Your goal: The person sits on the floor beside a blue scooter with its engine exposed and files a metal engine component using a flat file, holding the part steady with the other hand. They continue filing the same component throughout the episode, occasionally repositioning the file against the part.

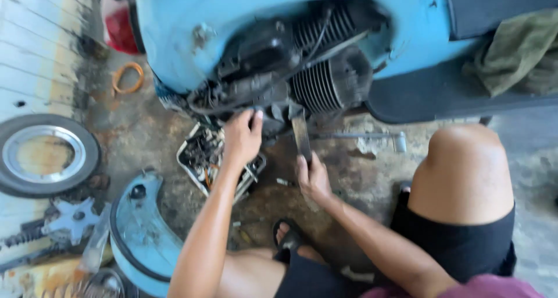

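We press our left hand (243, 136), fingers spread, against the underside of the scooter engine (290, 71). Our right hand (312, 179) is closed around a flat metal tool (301, 136), above the greasy floor (145, 129).

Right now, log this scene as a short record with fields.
setting: stained concrete floor beside a light blue scooter, side panel off
exposed part: finned black engine
left hand: fingertips on the engine's underside
right hand: grip shut on a flat metal tool pointing up at the engine
under left hand: tray of small parts
nearby: loose wheel, blue cover panel, green rag
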